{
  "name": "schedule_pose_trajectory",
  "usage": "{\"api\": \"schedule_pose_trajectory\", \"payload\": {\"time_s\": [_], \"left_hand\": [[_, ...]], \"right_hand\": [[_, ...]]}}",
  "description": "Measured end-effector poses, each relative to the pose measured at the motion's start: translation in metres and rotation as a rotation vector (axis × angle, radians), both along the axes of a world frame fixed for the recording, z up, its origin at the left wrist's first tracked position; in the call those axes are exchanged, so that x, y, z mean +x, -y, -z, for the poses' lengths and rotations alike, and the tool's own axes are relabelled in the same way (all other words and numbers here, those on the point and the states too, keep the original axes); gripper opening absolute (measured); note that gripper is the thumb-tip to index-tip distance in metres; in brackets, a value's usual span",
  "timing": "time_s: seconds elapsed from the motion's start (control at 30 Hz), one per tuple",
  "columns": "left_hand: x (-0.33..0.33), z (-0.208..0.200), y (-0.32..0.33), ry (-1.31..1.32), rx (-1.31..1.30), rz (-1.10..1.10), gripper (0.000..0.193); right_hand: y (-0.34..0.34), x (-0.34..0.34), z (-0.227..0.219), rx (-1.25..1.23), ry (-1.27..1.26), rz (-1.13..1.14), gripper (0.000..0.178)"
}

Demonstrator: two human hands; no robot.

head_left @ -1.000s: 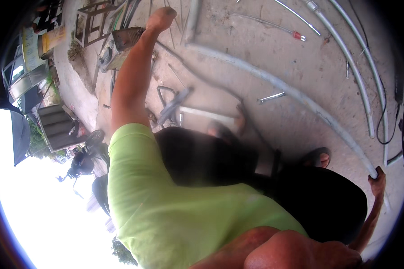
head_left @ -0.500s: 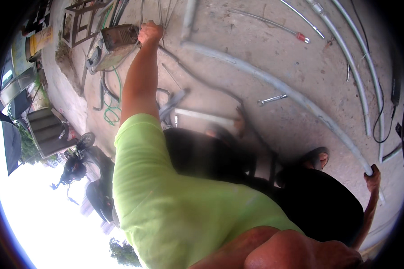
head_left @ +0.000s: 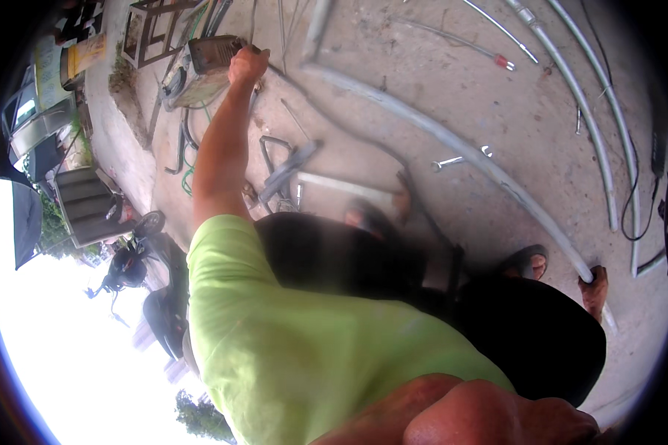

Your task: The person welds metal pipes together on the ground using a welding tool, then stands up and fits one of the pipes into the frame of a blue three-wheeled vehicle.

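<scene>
A long grey metal pipe (head_left: 416,119) lies across the concrete, with a bend at its upper left end. My right hand (head_left: 594,293), far right, is closed round its lower end. Stretched out to the upper left, my left hand (head_left: 248,65) is closed beside a worn, boxy machine (head_left: 211,53); something dark shows at its fingers, and I cannot make out what. A double-ended wrench (head_left: 447,162) lies on the ground beneath the pipe, showing on both sides of it.
More pipes (head_left: 590,119) and a dark cable (head_left: 631,189) lie to the right. A rod with a red end (head_left: 503,62) is at the top. Bent metal parts (head_left: 289,167) and a pale bar (head_left: 341,188) lie near my feet. A motorbike (head_left: 126,271) stands at left.
My right hand has shifted leftward with the pipe's end, and the wrench's far end now shows past the pipe. My left hand stays by the machine. The view has shifted slightly.
</scene>
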State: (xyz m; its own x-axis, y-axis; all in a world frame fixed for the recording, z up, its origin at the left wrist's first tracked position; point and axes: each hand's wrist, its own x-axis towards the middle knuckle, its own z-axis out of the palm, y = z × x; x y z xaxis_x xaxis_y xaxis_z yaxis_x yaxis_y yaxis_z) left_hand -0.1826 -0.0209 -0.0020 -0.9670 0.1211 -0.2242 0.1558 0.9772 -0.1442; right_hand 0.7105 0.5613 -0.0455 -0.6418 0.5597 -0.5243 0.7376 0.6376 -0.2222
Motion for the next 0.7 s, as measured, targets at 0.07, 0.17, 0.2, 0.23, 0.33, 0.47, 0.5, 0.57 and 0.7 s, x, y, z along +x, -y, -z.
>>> {"api": "schedule_pose_trajectory", "payload": {"time_s": [0.07,0.17,0.2,0.23,0.33,0.47,0.5,0.57,0.7], "left_hand": [[0.006,-0.004,0.002,0.032,0.019,0.011,0.052],[0.007,-0.014,0.002,0.040,0.009,0.035,0.051],[0.006,-0.019,0.001,0.035,0.000,0.046,0.051],[0.004,-0.024,-0.001,0.027,0.011,0.057,0.051],[0.004,-0.038,-0.020,-0.023,0.031,0.095,0.052],[-0.017,-0.021,-0.050,0.103,0.171,0.347,0.051],[-0.023,-0.018,-0.041,0.151,0.196,0.445,0.051],[-0.039,0.008,-0.007,0.207,0.094,0.711,0.050],[-0.034,0.009,-0.033,0.224,-0.052,1.103,0.046]], "right_hand": [[0.007,-0.005,0.008,0.032,-0.013,-0.014,0.032],[0.024,-0.007,0.017,0.063,-0.157,-0.031,0.034],[0.029,-0.008,0.016,0.066,-0.167,-0.028,0.036],[0.034,-0.009,0.016,0.071,-0.178,-0.021,0.037],[0.046,-0.015,0.001,0.114,-0.311,-0.042,0.041],[0.097,-0.009,-0.027,0.147,-0.385,0.369,0.038],[0.101,-0.027,-0.050,0.169,-0.330,0.448,0.037],[0.087,-0.012,-0.058,0.151,-0.281,0.409,0.034],[0.122,0.075,-0.080,0.201,-0.087,0.789,0.034]]}}
